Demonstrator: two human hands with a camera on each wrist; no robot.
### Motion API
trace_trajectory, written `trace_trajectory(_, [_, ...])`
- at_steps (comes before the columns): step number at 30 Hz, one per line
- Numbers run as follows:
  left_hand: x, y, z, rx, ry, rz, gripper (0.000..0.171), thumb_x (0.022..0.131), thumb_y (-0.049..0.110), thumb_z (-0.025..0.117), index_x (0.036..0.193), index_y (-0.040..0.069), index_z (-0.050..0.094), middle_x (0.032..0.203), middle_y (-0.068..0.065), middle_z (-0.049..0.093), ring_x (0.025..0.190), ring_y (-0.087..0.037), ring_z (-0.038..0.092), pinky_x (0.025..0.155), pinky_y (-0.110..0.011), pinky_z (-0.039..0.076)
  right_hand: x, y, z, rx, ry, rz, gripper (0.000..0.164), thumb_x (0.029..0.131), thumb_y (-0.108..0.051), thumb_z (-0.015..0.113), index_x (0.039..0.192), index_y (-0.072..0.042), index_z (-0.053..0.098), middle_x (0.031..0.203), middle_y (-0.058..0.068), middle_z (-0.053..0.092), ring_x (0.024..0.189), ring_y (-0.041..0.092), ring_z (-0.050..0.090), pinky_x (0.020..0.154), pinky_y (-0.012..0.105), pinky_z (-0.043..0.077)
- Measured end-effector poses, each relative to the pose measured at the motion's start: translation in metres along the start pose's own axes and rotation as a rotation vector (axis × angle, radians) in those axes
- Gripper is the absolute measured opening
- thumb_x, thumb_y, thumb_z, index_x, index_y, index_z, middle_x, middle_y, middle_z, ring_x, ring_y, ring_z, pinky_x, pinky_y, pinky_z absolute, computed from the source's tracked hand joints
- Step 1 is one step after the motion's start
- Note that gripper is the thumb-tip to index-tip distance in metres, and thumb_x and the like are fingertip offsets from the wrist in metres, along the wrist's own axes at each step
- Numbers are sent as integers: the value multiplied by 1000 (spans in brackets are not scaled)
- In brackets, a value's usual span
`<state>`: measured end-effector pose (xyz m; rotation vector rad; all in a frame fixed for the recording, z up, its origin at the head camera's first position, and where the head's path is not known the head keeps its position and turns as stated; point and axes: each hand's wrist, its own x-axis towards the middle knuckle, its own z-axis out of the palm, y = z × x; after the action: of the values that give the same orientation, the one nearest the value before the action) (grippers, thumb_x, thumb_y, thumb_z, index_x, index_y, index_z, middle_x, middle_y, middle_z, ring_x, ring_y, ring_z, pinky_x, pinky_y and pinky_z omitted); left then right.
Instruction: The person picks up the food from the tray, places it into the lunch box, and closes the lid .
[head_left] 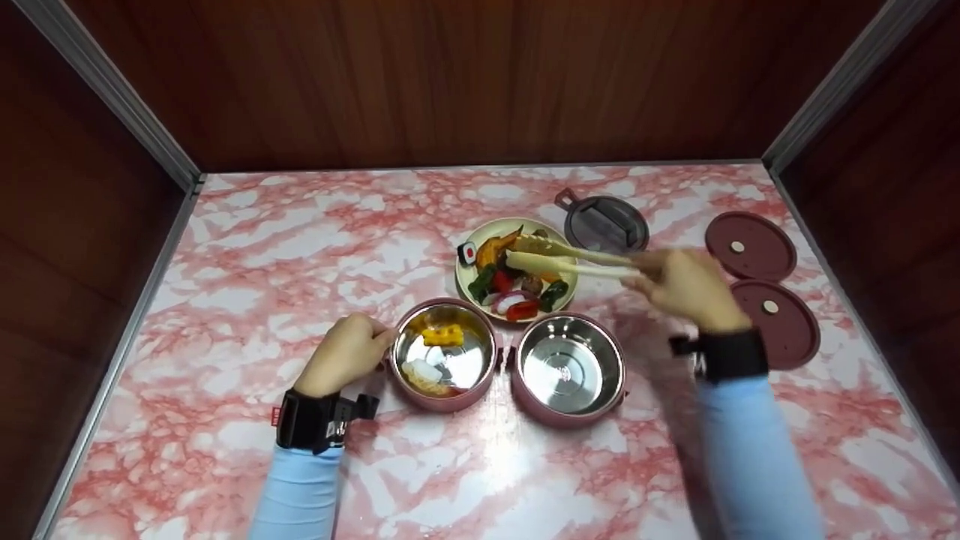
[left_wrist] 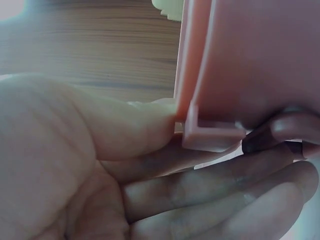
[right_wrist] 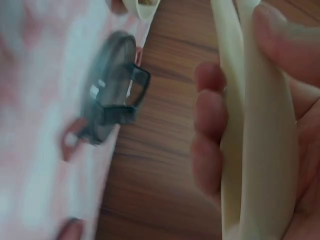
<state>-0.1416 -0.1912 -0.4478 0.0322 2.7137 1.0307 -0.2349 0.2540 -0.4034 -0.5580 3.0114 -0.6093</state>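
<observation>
My left hand point(head_left: 350, 352) holds the left pink pot point(head_left: 446, 405) at its side. In the left wrist view the thumb point(left_wrist: 145, 127) lies against the rim, with the fingers under the small side handle point(left_wrist: 215, 137). Inside that pot lie a yellow piece point(head_left: 443, 335) and a white and tan piece point(head_left: 424, 373). A pair of cream tongs point(head_left: 600, 264) is gripped in my right hand point(head_left: 686, 289). Their tips are over the food on a pale yellow plate point(head_left: 463, 289); whether they pinch any food I cannot tell.
A second pink pot point(head_left: 568, 420), its steel inside bare, stands right of the first. Behind it lies a dark see-through lid point(head_left: 592, 229) with a handle. Two maroon lids point(head_left: 750, 259) lie at the right. Wooden walls point(head_left: 480, 90) enclose the marbled table point(head_left: 300, 225).
</observation>
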Motion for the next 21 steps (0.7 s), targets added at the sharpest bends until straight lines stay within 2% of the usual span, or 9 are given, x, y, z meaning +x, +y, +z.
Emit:
trace_trajectory(4, [-1,0,1,5,10,-4,39,101,23,56,66,10,67,58,-1,55,53,-15,49,56,-31,40,41,-7,-24,-53,-130,-20,49,88,-43,73,127,-14,69,105,9,73,75,23,62,70,47,48])
trace_trajectory(6, [-1,-1,1,6,14,-4,39,101,23,56,66,10,67,58,0,56,52,-15,48,55,-31,40,59,-11,-33,-78,-203,-14,51,87,-46,73,126,-14,70,105,8,73,79,24,62,71,46,48])
trace_trajectory(8, [0,-1,2,5,17,-4,40,101,24,57,65,10,67,57,0,56,52,-14,48,54,-30,40,74,-15,-40,-103,-277,-14,46,87,-45,73,122,-14,72,99,6,73,77,24,61,70,43,48])
trace_trajectory(11, [1,-1,3,13,32,18,40,100,24,58,63,10,66,56,2,53,52,-14,46,55,-30,39,90,-21,-44,-140,-361,-45,29,88,-36,73,109,-16,77,85,2,70,73,22,57,65,38,46])
trace_trajectory(14, [1,-1,2,16,44,34,41,100,24,59,61,11,64,54,4,49,51,-13,44,55,-29,37,97,-28,-46,-160,-414,-68,18,88,-28,70,99,-16,77,76,2,65,68,21,54,60,34,44])
trace_trajectory(16, [1,0,1,12,42,35,42,100,23,58,60,11,62,53,4,48,51,-13,44,54,-29,37,96,-34,-46,-182,-418,-86,18,88,-27,69,99,-15,77,75,2,63,67,21,53,58,33,44])
trace_trajectory(18, [1,-1,1,4,41,28,42,100,23,58,60,12,62,53,4,49,50,-13,45,54,-29,38,90,-40,-47,-212,-407,-87,19,88,-29,69,100,-16,76,77,2,62,66,22,53,57,34,43])
trace_trajectory(21, [1,-2,2,-2,38,29,40,100,22,58,62,11,65,54,3,51,51,-13,45,54,-29,38,79,-50,-49,-279,-363,-89,16,87,-32,68,90,-17,74,76,4,59,63,23,51,54,35,41])
